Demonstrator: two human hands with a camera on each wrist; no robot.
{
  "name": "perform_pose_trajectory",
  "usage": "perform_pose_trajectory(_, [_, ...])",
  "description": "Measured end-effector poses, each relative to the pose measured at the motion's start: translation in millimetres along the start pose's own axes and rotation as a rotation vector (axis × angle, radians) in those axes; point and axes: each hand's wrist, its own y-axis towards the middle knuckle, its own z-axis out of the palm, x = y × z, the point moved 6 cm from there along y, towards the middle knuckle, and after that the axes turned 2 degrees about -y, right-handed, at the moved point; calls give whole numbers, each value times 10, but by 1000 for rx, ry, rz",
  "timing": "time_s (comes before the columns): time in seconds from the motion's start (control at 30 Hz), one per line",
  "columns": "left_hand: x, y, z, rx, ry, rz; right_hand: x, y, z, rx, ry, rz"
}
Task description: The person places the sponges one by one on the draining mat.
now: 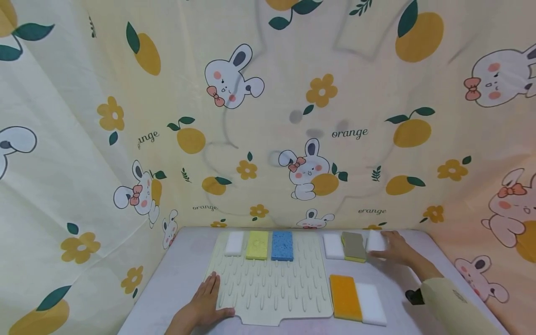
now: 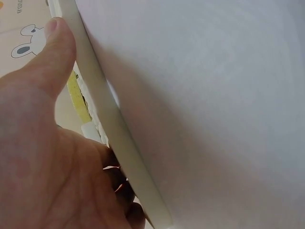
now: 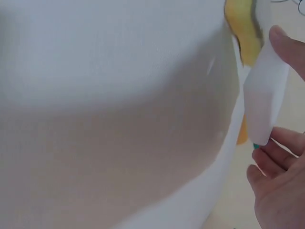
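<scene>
My left hand (image 1: 205, 302) rests on the near left corner of a cream ridged drying mat (image 1: 272, 284), its fingers straight along the left edge and the thumb on the near edge. A white sponge (image 1: 234, 243), a yellow sponge (image 1: 257, 245) and a blue sponge (image 1: 282, 245) lie in a row at the mat's far end. At the back right, my right hand (image 1: 395, 249) pinches a white sponge block (image 3: 264, 95) between thumb and fingers. Just left of that block lie a grey-topped yellow scrub sponge (image 1: 354, 246) and another white sponge (image 1: 333, 246).
Right of the mat, near the front, an orange sponge (image 1: 345, 298) lies beside a flat white sponge (image 1: 371, 304). A small black object (image 1: 414, 297) shows by the right sleeve (image 1: 452, 302). Patterned curtain (image 1: 268, 116) hangs behind and along the sides of the white table (image 1: 159, 298).
</scene>
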Motion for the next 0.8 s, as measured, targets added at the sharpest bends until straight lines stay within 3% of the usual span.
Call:
perform_pose_trajectory(0.3, [-25, -15, -19, 6, 25, -18, 267, -40, -19, -68, 47, -42])
perform_pose_trajectory(0.57, [-37, -30, -28, 15, 17, -13, 566, 7, 70, -55, 96, -27])
perform_pose_trajectory(0.8, [-61, -35, -36, -3, 50, -23, 903, 31, 157, -59, 86, -99])
